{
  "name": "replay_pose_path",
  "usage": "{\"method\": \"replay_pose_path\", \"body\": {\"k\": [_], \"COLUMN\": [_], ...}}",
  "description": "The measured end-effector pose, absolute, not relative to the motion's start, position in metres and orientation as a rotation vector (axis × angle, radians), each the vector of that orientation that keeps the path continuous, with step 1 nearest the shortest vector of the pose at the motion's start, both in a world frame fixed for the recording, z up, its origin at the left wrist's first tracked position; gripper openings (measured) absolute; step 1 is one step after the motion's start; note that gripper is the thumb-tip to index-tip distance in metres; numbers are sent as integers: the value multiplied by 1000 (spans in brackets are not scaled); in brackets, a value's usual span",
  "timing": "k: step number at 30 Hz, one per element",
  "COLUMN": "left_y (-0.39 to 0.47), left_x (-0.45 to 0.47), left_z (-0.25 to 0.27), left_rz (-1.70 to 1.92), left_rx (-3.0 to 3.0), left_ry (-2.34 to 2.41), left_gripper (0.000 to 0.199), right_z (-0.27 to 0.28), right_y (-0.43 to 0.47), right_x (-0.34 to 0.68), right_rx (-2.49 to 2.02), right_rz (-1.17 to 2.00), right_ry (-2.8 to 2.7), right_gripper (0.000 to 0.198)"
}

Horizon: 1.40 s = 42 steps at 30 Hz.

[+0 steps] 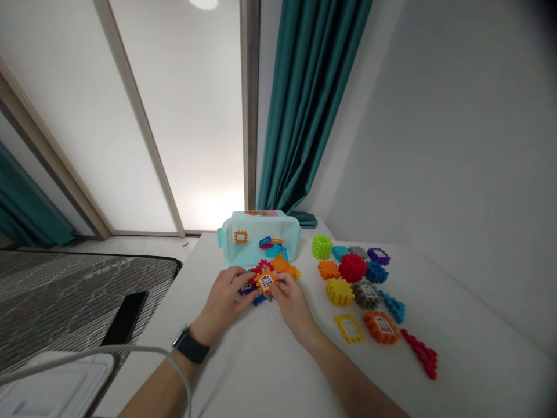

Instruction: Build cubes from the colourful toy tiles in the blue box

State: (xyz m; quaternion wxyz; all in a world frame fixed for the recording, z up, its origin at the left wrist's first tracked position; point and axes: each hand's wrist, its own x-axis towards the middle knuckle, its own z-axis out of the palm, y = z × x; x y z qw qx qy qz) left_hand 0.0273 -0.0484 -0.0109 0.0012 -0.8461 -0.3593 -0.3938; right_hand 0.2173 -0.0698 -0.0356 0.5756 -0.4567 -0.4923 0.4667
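Observation:
Between thumb and fingers my right hand (294,305) pinches an orange toothed building piece with a white window (266,281), just above a loose pile of plastic pieces. My left hand (228,295) reaches over the pile's left side, thumb and forefinger apart, tips close to the orange piece's left edge. A dark purple piece (246,287) shows between those fingers. Red (263,266) and orange (285,266) pieces lie behind the held one, and a blue piece (259,299) pokes out below. My hands hide part of the pile.
A light teal plastic bin (231,251) lies on its side behind the pile, several pieces inside. Right of my hands, rows of coloured pieces include a yellow window piece (349,328), a red block (353,268) and a long red piece (420,353). A cable (143,348) crosses my left forearm.

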Motion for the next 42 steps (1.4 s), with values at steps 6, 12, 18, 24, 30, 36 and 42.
{"method": "replay_pose_path", "body": {"k": [6,12,18,24,30,36,42], "left_y": [-49,-48,-50,-49,-48,-49,-49], "left_x": [30,27,27,28,28,28,28], "left_z": [-14,-12,-7,-12,-14,-13,-15], "left_rz": [-1185,-1164,-1255,-1241,-1223,-1220,-1215], "left_rx": [-2683,-2665,-2681,-2685,-2676,-2694,-2720], "left_ry": [-1180,-1158,-1161,-1173,-1193,-1202,-1221], "left_gripper": [51,43,45,48,46,47,48], "right_z": [-30,-22,-21,-27,-22,-22,-21], "right_y": [-75,-76,-72,-70,-73,-74,-74], "right_x": [216,216,221,227,233,234,234], "right_rx": [-1054,-1026,-1048,-1045,-1073,-1095,-1098], "right_rz": [1169,1210,1125,861,722,685,667], "right_ry": [-1182,-1271,-1264,-1391,-1524,-1569,-1566], "right_gripper": [32,34,30,34,34,37,36]}}
